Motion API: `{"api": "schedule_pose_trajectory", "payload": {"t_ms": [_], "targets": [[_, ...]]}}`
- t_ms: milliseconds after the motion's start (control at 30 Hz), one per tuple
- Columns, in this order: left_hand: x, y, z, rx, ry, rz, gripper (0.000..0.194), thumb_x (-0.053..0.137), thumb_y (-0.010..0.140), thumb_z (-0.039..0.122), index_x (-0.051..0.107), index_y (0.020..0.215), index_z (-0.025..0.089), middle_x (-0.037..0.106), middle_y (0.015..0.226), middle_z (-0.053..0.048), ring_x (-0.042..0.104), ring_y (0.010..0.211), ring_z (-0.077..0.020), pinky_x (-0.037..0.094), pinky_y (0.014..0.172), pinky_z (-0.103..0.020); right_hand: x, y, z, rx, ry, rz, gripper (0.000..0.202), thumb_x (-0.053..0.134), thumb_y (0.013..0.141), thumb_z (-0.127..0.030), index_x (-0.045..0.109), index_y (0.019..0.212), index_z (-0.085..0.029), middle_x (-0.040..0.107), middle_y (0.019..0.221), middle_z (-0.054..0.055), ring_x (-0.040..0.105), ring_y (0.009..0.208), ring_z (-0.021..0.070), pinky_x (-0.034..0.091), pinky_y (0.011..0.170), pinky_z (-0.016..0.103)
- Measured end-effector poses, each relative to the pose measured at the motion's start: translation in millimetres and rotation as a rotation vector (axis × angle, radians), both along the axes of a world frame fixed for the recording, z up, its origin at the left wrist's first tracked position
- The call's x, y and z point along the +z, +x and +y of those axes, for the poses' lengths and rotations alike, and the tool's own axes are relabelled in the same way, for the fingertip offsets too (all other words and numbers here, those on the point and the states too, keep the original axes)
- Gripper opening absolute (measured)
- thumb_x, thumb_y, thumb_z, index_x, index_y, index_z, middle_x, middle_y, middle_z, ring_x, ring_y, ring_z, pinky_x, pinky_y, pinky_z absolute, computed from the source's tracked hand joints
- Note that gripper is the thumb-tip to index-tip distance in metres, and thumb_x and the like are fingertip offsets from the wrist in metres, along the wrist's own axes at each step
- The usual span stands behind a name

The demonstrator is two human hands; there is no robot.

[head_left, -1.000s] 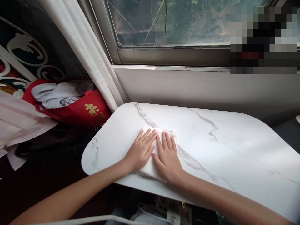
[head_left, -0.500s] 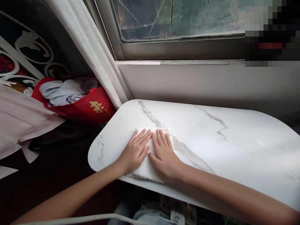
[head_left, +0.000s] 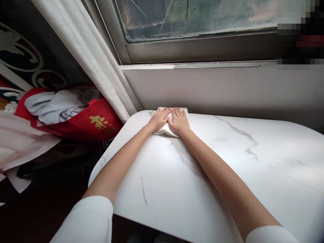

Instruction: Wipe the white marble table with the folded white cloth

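Note:
Both hands lie side by side on a white cloth (head_left: 165,130) at the far edge of a white marble-patterned table (head_left: 162,175). My left hand (head_left: 160,119) presses flat on the cloth's left part, its fingers stretched out. My right hand (head_left: 179,121) rests flat on the right part, fingers extended and thumb close to the left hand. The cloth's near edge is bunched up, and its far edge reaches the wall side of the table.
Behind the table is a grey wall (head_left: 202,91) below a window frame (head_left: 202,49). A pale curtain (head_left: 83,54) hangs at the left, beside a red bag (head_left: 76,126) holding light grey fabric (head_left: 55,104). Pink fabric (head_left: 22,138) hangs at far left.
Both hands have slid the cloth from the table's near edge to its far edge by the wall. The arms are stretched further forward, and white sleeves now show.

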State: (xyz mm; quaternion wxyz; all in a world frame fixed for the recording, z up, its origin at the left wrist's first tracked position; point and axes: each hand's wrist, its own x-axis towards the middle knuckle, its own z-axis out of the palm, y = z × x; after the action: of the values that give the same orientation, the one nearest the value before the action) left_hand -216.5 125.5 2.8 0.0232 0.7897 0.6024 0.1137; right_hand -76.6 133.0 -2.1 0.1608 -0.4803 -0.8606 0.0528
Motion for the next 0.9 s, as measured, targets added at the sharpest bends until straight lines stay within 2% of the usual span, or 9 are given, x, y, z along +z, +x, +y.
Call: {"api": "schedule_pose_trajectory", "payload": {"t_ms": [100,233,367,467,633,900], "targets": [[-0.7,-5.7,11.2,0.002,-0.001,-0.006,0.049,0.029,0.092,0.021,0.037,0.140,0.016,0.035,0.148,-0.004,0.025,0.138,-0.0162,0.012,0.114,-0.038,-0.8,-6.8,9.5,-0.021,0.006,0.007,0.061,0.026,0.092,-0.032,0.028,0.142,0.003,0.029,0.149,0.019,0.021,0.139,0.0257,0.010,0.113,0.041],[-2.9,-8.2,13.1,-0.007,0.007,0.010,0.049,0.028,0.092,0.021,0.036,0.141,0.017,0.033,0.149,-0.003,0.024,0.138,-0.0163,0.013,0.114,-0.039,-2.2,-8.5,10.6,-0.022,0.024,0.017,0.060,0.026,0.092,-0.032,0.029,0.142,0.003,0.031,0.148,0.019,0.022,0.138,0.0251,0.010,0.112,0.041],[-3.9,-5.6,3.4,0.005,0.028,0.033,0.050,0.026,0.093,0.021,0.035,0.142,0.015,0.031,0.150,-0.005,0.023,0.139,-0.0174,0.012,0.115,-0.040,-2.4,-6.1,4.2,-0.004,0.026,0.009,0.059,0.027,0.092,-0.030,0.029,0.142,0.002,0.029,0.149,0.019,0.020,0.139,0.0243,0.009,0.113,0.040],[-3.9,-5.5,-13.7,0.016,0.033,0.031,0.050,0.026,0.093,0.020,0.035,0.141,0.013,0.031,0.149,-0.006,0.022,0.139,-0.0175,0.010,0.115,-0.040,-1.6,-6.1,-10.4,0.015,0.018,-0.001,0.059,0.027,0.092,-0.030,0.029,0.142,0.002,0.028,0.149,0.019,0.020,0.139,0.0248,0.009,0.113,0.041],[-4.4,-14.7,-65.8,-0.015,0.044,-0.009,0.049,0.026,0.093,0.022,0.037,0.140,0.015,0.033,0.148,-0.005,0.023,0.139,-0.0170,0.013,0.115,-0.040,-1.1,-11.8,-63.1,0.044,0.035,0.012,0.060,0.026,0.092,-0.029,0.028,0.142,0.004,0.027,0.149,0.022,0.019,0.140,0.0288,0.010,0.113,0.045],[2.5,-34.2,-187.8,0.000,0.074,-0.011,0.050,0.022,0.095,0.023,0.033,0.142,0.011,0.035,0.147,-0.009,0.022,0.139,-0.0185,0.015,0.115,-0.043,4.8,-24.9,-168.8,0.239,0.026,0.075,0.060,0.029,0.094,-0.028,0.026,0.141,0.009,0.024,0.148,0.027,0.013,0.140,0.0356,0.008,0.112,0.054]]}}
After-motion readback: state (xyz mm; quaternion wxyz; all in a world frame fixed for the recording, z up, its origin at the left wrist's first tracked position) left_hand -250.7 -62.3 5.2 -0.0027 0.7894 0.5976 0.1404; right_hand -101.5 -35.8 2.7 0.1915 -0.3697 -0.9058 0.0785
